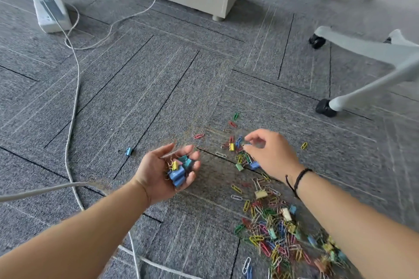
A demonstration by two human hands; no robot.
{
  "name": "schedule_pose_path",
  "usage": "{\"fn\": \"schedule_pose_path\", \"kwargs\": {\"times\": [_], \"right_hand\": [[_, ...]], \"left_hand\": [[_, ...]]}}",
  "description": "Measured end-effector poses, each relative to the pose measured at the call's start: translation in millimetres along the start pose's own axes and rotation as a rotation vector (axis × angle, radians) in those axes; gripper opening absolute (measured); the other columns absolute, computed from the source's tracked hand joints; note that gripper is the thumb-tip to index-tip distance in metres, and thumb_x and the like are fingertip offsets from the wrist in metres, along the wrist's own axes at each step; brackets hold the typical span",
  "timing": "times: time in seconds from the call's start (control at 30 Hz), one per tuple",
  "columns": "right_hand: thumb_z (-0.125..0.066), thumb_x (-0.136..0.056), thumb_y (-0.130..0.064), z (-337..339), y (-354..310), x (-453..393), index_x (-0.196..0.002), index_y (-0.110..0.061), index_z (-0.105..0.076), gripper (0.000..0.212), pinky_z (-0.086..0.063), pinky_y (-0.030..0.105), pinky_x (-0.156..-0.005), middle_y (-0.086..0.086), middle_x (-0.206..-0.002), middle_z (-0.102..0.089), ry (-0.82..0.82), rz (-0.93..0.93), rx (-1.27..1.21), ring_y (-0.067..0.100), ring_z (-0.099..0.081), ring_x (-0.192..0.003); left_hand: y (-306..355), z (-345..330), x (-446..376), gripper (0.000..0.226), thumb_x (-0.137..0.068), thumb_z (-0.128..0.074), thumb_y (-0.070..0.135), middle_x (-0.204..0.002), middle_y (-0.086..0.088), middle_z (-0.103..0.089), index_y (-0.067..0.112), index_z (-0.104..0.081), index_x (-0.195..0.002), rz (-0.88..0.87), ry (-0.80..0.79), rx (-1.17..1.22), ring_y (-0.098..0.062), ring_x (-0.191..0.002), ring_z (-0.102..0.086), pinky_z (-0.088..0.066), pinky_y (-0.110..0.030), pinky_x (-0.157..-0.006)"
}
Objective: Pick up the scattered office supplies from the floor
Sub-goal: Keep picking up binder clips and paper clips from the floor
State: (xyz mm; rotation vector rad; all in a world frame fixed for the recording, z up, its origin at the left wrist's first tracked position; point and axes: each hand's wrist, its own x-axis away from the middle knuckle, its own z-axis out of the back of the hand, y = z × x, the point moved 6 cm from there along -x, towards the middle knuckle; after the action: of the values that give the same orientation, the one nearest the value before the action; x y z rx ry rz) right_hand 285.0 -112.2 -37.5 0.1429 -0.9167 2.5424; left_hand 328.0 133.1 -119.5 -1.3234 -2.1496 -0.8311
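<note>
Early stage, by our judgement. We count a small handful of binder clips [179, 171] collected so far, blue, teal and one yellow, lying in the left hand [169, 171]. Most supplies remain on the carpet [140, 88]: a dense pile of paper clips [280, 236] near the right forearm, a looser scatter ahead of it, and one blue clip [128, 151] lying well apart to the left.

Left hand: palm up, fingers cupped round its load.
Right hand [269, 154]: palm down over the scatter, thumb and forefinger nearly closed. Whether they pinch anything, we cannot tell; blurred.
</note>
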Motion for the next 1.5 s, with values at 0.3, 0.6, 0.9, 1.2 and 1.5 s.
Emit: {"fn": "schedule_pose_path", "kwargs": {"times": [0.3, 0.6, 0.9, 1.2, 1.5], "right_hand": [[-0.079, -0.079, -0.051, 7, 50, 19, -0.109, -0.031, -0.064, 0.039, -0.053, 0.031, -0.076, -0.01, -0.098, -0.063, -0.076, -0.058, 0.203, 0.013, -0.062, -0.088], [-0.067, -0.088, -0.027, -21, 45, 21, -0.095, -0.022, -0.063, 0.009, -0.052, 0.032, -0.066, -0.003, -0.097, -0.061, -0.009, -0.018, 0.244, 0.016, -0.059, -0.078], [-0.072, -0.081, -0.02, 5, -38, 46, -0.09, -0.021, -0.058, 0.017, -0.04, 0.017, -0.045, -0.007, -0.08, -0.063, -0.018, 0.293, -0.077, 0.004, -0.049, -0.056], [-0.07, -0.081, -0.05, -5, -35, 46, -0.092, -0.03, -0.063, 0.024, -0.046, 0.021, -0.056, -0.017, -0.085, -0.06, -0.055, 0.329, 0.036, 0.001, -0.054, -0.068], [-0.067, -0.092, -0.041, -22, 19, -4, -0.133, -0.031, -0.059, 0.043, -0.046, 0.029, -0.074, -0.001, -0.115, -0.06, -0.067, 0.059, 0.252, 0.016, -0.058, -0.093]], "left_hand": [[-21, -10, 8, 0.053, -0.101, -0.04, 0.045, -0.138, -0.02, -0.062, 0.006, -0.066, -0.125, 0.024, 0.009, 0.037, -0.037, -0.13, -0.056, -0.049, -0.057, -0.103], [-35, -28, 12, 0.06, -0.101, -0.038, 0.044, -0.141, -0.024, -0.059, 0.002, -0.057, -0.139, 0.042, -0.012, 0.042, -0.037, -0.137, -0.051, -0.03, -0.047, -0.122], [-49, -47, 2, 0.058, -0.101, -0.039, 0.043, -0.132, -0.026, -0.064, -0.001, -0.068, -0.124, 0.048, -0.008, -0.035, -0.037, -0.115, -0.066, -0.044, -0.049, -0.11], [-43, -49, 3, 0.056, -0.101, -0.038, 0.044, -0.137, -0.022, -0.062, 0.005, -0.063, -0.133, 0.04, -0.032, 0.012, -0.036, -0.11, -0.069, -0.055, -0.05, -0.095], [-31, -24, 6, 0.051, -0.103, -0.037, 0.04, -0.127, -0.022, -0.066, 0.004, -0.067, -0.121, 0.05, 0.048, -0.036, -0.037, -0.105, -0.068, -0.054, -0.048, -0.093]]}}
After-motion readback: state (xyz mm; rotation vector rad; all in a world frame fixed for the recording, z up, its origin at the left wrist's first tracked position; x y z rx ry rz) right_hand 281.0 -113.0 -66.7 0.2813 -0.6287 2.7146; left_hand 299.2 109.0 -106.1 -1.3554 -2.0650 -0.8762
